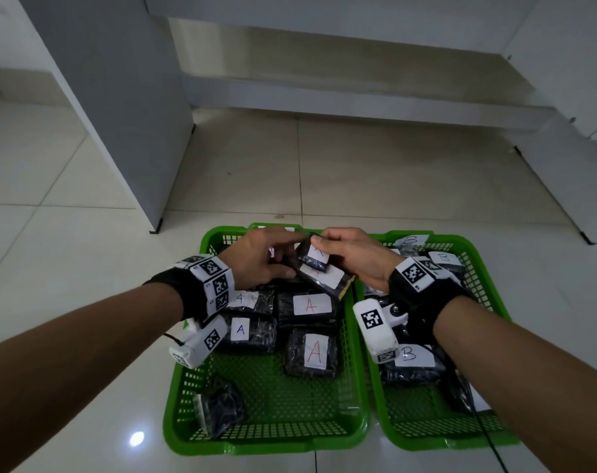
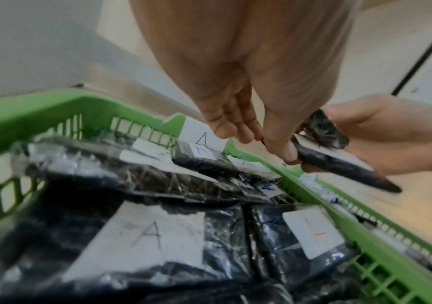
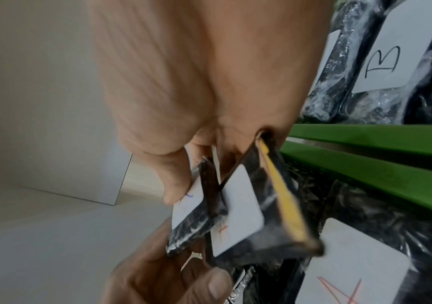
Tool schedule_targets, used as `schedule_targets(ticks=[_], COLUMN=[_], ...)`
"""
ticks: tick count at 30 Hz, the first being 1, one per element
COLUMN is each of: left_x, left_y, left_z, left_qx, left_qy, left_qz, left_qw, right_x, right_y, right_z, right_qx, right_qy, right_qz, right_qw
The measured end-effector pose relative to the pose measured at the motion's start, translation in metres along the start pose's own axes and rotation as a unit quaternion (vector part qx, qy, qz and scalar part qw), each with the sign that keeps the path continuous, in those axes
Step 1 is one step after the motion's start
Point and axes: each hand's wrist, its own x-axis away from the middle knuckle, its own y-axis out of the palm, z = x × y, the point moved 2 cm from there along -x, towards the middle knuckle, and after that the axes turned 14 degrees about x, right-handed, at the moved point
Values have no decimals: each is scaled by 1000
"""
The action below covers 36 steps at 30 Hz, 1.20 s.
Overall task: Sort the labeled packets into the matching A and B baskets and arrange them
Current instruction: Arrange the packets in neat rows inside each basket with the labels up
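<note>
Two green baskets stand side by side on the floor: the left basket (image 1: 273,446) holds black packets labelled A (image 1: 310,307), and the right basket (image 1: 437,442) holds packets labelled B (image 1: 413,360). Both hands meet over the far end of the left basket. My right hand (image 1: 355,257) grips a small A packet (image 1: 313,257) under its thumb. A flat A packet with a yellow edge (image 1: 324,279) lies tucked against its palm. My left hand (image 1: 263,261) pinches that flat packet (image 2: 339,168) by its other end. In the right wrist view the small packet (image 3: 191,216) overlaps the flat one (image 3: 248,209).
One packet (image 1: 222,409) lies with no label showing in the near left corner of the left basket. A paper B tag (image 1: 409,240) marks the right basket's far rim. A grey cabinet panel (image 1: 126,114) stands far left. A black cable (image 1: 488,435) runs off my right wrist.
</note>
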Motion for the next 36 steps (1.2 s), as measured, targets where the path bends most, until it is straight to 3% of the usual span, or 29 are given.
schedule_targets(ticks=[3, 7, 9, 15, 20, 25, 29, 33, 36], left_x=[-4, 0, 4, 8, 9, 5, 9, 11, 9], left_y=[-1, -7, -7, 8, 11, 18, 23, 40, 50], left_z=[-3, -11, -17, -25, -24, -26, -26, -28, -32], left_qx=[-65, -162, -204, -207, -188, -205, -190, -247, -267], left_qy=[1, -22, -32, -33, -11, -34, 9, -6, -37], left_qz=[-18, -11, -14, -39, -16, -7, 5, -116, -155], left_qw=[998, 987, 978, 977, 982, 978, 982, 962, 950], right_x=[-1, 2, 3, 4, 7, 8, 7, 7, 11], right_y=[4, -6, -14, -2, -4, 0, 3, 0, -2], right_z=[1, 1, 7, 32, 29, 28, 31, 27, 26], right_qx=[-10, -12, -3, -21, -23, 0, 27, -15, -53], right_qy=[0, -4, 5, 87, 76, 52, 41, 53, 58], right_qz=[34, 198, 240, 206, 229, 248, 253, 254, 254], right_qw=[999, 980, 971, 974, 970, 967, 966, 966, 964])
